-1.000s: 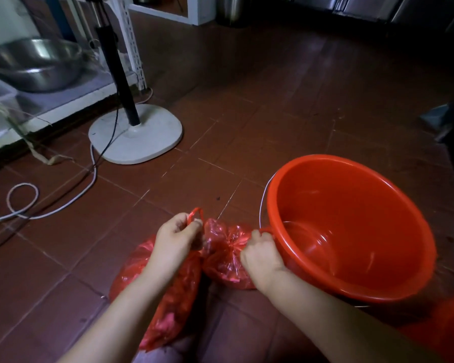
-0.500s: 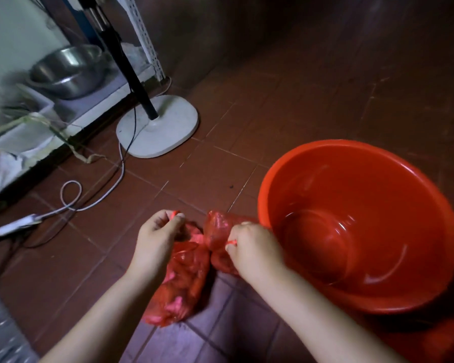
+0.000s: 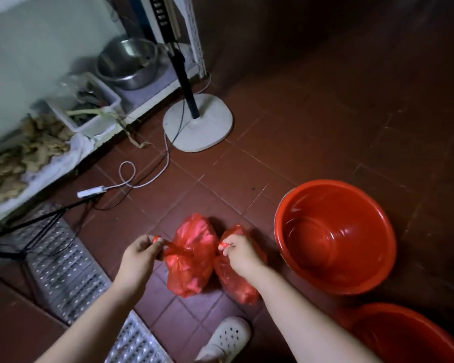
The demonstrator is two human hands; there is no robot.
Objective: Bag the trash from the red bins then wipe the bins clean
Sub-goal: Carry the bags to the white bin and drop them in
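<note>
- Red trash bag (image 3: 194, 254): lies on the tiled floor (image 3: 312, 142), just left of the nearer bin; full and bulging, pinched at its middle into two lobes. Contents not identifiable through the plastic.
- Left hand (image 3: 142, 254): grip curled tight, thumb and fingers pinching one twisted ear of the bag, drawn out taut to the left.
- Right hand (image 3: 240, 251): grip likewise curled, pinching the other ear of the bag against the right lobe.
- Step in hand, as judged: tying the bag shut. The two ears cross at the neck; whether the knot is finished cannot be told.
- Red bin, upper (image 3: 336, 237): upright on the floor, right of the bag, close to it but apart. No trash visible inside; interior glossy, possibly wet, with faint marks. No sign of wiping.
- Red bin, lower (image 3: 404, 336): only partly in frame at bottom right; its interior cannot be seen, so whether it is emptied is unknown.
- Cloth or wiper: none visible.
- Progress, as judged: bagging is near done for at least one bin; knotting remains; wiping of both bins is still entirely ahead.
- Surroundings: white fan base (image 3: 198, 125) with cable (image 3: 142, 179) at upper left, metal floor grating (image 3: 71, 268) at left, white clog (image 3: 226, 339) at bottom edge, steel bowl (image 3: 129, 62) on a low shelf.
</note>
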